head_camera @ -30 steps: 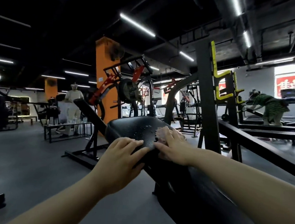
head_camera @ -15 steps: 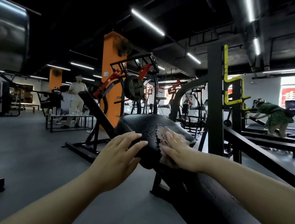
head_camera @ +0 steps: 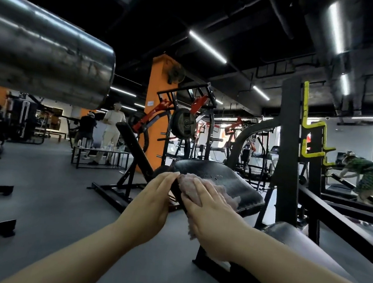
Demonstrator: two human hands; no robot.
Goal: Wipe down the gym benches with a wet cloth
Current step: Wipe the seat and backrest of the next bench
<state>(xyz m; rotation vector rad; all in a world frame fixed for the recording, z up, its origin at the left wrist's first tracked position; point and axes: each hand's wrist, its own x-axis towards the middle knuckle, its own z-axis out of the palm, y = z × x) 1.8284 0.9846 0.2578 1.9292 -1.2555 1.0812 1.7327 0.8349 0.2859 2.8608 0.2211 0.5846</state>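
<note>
A black padded bench seat (head_camera: 227, 178) stands in front of me, its surface scuffed. A pale pink cloth (head_camera: 188, 184) lies over the seat's near left edge. My right hand (head_camera: 208, 211) presses flat on the cloth with straight fingers, and part of the cloth hangs below my palm. My left hand (head_camera: 150, 206) rests its straight fingers against the seat's left edge, touching the cloth's corner. The bench's longer black pad (head_camera: 303, 244) runs toward me at the lower right.
A steel barbell sleeve (head_camera: 45, 47) hangs close at upper left. A black rack upright with yellow hooks (head_camera: 290, 150) stands right of the seat. An incline bench frame (head_camera: 130, 150) and an orange pillar (head_camera: 157, 107) lie beyond. People stand at the far left (head_camera: 112, 132) and far right (head_camera: 367, 177).
My right hand has slid the cloth from the seat's top toward its near left edge. My left hand moved in next to it. The view lowered, bringing the barbell sleeve close.
</note>
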